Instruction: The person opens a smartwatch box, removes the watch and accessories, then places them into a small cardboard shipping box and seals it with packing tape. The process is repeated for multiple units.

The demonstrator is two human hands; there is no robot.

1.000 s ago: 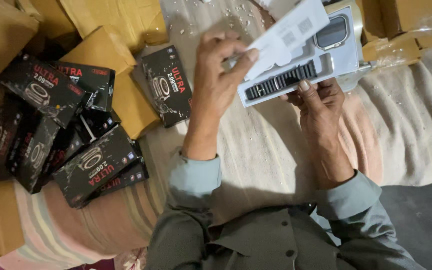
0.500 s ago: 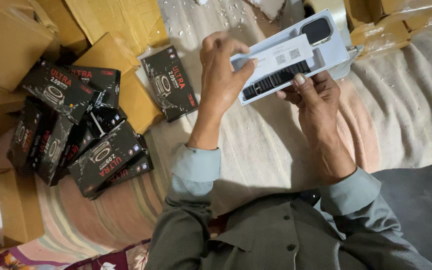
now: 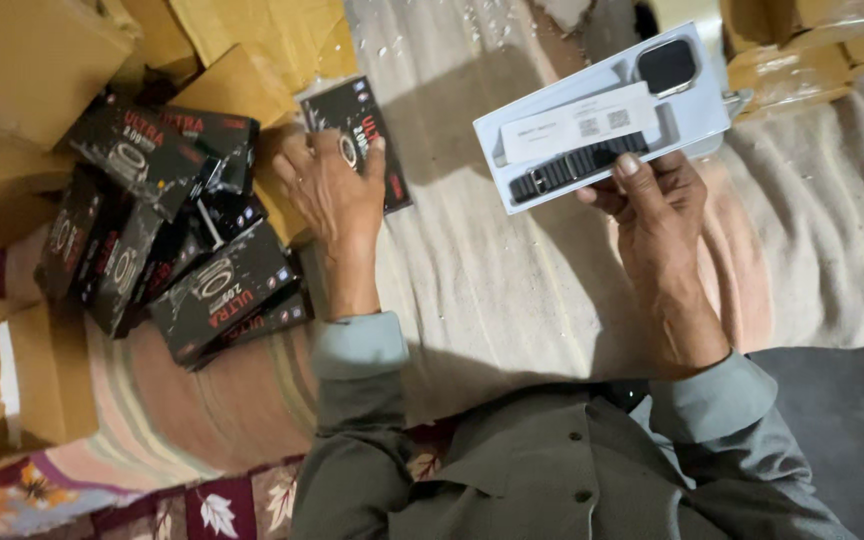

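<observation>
Fingers (image 3: 624, 170) pinch white tray (image 3: 602, 115) edge; blanket (image 3: 482, 290) below.

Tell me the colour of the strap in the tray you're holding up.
Black: the strap lies in the white tray held by the right hand. Head view.

- The left hand (image 3: 337, 190) is laid palm down, fingers spread, forearm extended forward.
- The right hand (image 3: 657, 205) is raised, fingers curled in a pinch, thumb uppermost, wrist straight.
</observation>
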